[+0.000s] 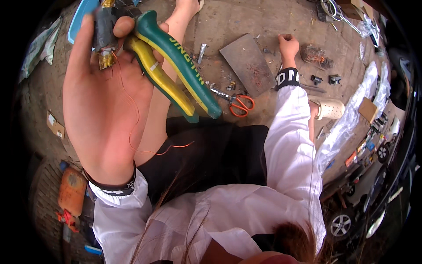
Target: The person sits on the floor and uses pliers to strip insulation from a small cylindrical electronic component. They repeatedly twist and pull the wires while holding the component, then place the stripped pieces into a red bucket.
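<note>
Farthest left of the pliers with green and yellow plastic handles [183, 59], we see the rim of a light-blue plastic tub [78, 20]. Nearer the pliers, our left hand [105, 110] is turned palm up, its bent fingers holding both those pliers and a dark grey, stubby cylindrical part with a yellowish end [104, 33]. To handle this well, we judge it best to pinch the cylinder firmly, let the thin copper-coloured wire [138, 115] hang slack, since so fine a strand could kink or snap, and keep the pliers' handles clear of it; with two things crowding one hand, bringing the other over would probably give steadier control.

The cylinder lies within the left hand's grip, just left of the pliers; the wire leaves its yellowish end, crosses the palm and trails over the dark cloth of our lap, its loose tip below the pliers' handle ends.

Right of the pliers, on the floor, lie scissors with orange loop handles [233, 100] and then a flat grey rectangular plate [246, 53]. Farther right of the pliers is our right hand [288, 44], well apart from the cylinder, fingers loosely curled; we cannot tell whether it holds anything
</note>
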Demonstrator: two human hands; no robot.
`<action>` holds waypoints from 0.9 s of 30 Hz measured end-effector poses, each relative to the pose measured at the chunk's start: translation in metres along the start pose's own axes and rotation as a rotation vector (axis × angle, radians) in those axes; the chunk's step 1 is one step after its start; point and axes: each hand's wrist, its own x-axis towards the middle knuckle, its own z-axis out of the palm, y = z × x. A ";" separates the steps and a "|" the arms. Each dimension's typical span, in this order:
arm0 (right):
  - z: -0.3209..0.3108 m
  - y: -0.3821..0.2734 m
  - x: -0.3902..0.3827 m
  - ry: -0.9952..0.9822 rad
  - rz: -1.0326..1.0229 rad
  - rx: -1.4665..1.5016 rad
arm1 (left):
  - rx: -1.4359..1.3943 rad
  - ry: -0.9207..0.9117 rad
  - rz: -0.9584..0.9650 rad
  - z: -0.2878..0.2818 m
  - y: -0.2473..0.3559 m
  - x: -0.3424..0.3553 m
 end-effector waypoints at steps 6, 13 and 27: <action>0.036 0.005 0.023 0.129 -0.131 -0.217 | -0.059 0.023 0.019 0.013 -0.016 0.001; 0.012 -0.008 0.007 0.116 0.076 0.029 | -0.090 -0.047 0.052 0.008 -0.021 0.003; -0.019 -0.038 -0.169 -0.223 0.026 0.126 | 0.054 -0.057 0.020 0.002 -0.017 0.012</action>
